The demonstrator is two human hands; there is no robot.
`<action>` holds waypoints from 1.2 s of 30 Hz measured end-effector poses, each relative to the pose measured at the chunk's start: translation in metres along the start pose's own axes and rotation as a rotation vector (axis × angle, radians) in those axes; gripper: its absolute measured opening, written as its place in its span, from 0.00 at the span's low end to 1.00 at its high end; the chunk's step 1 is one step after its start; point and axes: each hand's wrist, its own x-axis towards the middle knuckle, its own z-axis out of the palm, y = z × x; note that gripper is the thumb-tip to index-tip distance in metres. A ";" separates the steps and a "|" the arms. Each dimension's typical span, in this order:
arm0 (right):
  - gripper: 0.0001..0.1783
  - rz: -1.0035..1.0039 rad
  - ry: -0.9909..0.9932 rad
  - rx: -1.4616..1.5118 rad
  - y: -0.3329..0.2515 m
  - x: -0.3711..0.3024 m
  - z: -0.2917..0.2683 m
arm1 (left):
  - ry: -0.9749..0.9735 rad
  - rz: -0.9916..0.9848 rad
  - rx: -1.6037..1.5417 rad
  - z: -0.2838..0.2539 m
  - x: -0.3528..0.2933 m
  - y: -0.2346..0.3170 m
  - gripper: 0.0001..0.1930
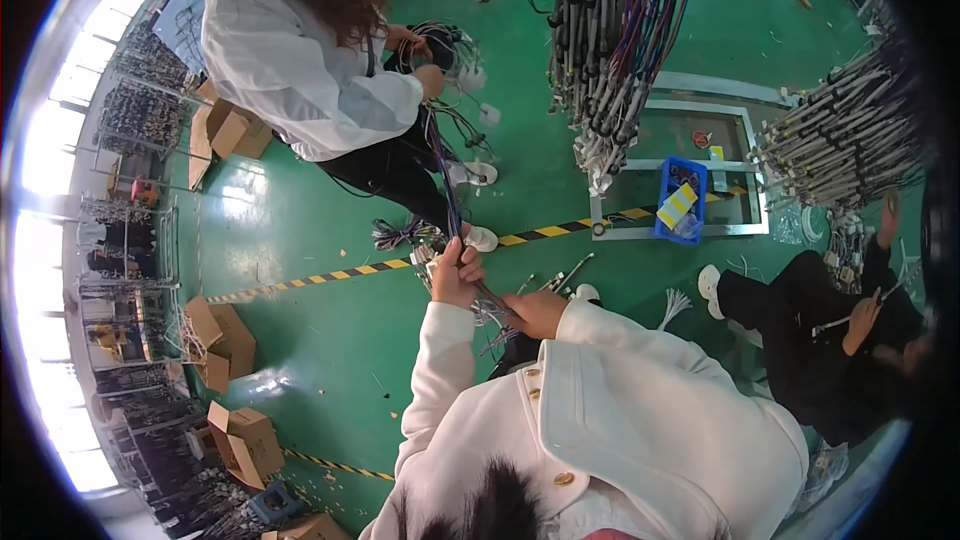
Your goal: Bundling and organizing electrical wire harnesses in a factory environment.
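Between both hands, cable bundle (450, 190) runs up-down, left hand (455, 275) and right hand (535, 312) gripping it; green floor (330, 340) open at left.

Single head-worn fisheye view, looking steeply down from above the wearer's own white sleeves and hair at the lower edge; left hand (455, 275) and right hand (537, 312) sit near centre, close to the lens, on a cable bundle (445, 190). The green floor (320, 230) fills the middle distance, and straight lines such as the striped floor tape (540, 233) bow toward the rim. Two other people sit farther off, at top left and right edge.
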 end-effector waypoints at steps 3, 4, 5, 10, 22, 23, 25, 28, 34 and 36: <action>0.16 -0.034 -0.022 0.025 0.002 -0.002 -0.001 | -0.053 -0.040 -0.050 0.004 -0.005 0.004 0.13; 0.16 -0.079 -0.010 0.079 0.004 -0.004 -0.001 | -0.020 -0.033 -0.079 0.007 -0.007 0.004 0.13; 0.16 -0.077 -0.004 0.081 0.011 -0.003 0.002 | -0.022 -0.038 -0.074 0.010 -0.009 0.005 0.13; 0.13 -0.020 0.108 0.409 0.080 0.000 0.030 | -0.081 0.049 -0.037 0.026 -0.021 0.016 0.11; 0.11 0.207 0.694 -0.027 0.149 -0.093 -0.035 | -0.105 0.082 -0.025 0.040 -0.039 0.055 0.13; 0.10 0.322 0.718 0.043 0.157 -0.103 -0.033 | -0.116 0.078 -0.046 0.041 -0.038 0.057 0.12; 0.10 0.433 0.800 0.203 0.173 -0.118 -0.022 | -0.113 0.070 -0.007 0.045 -0.036 0.061 0.11; 0.12 0.478 0.882 0.198 0.181 -0.132 -0.020 | -0.087 0.082 0.078 0.054 -0.034 0.062 0.11; 0.14 0.279 1.277 0.633 0.131 -0.131 -0.074 | -0.131 0.042 -0.061 0.055 -0.041 0.066 0.12; 0.16 0.340 1.127 0.469 0.155 -0.135 -0.084 | -0.172 0.014 -0.077 0.057 -0.038 0.064 0.13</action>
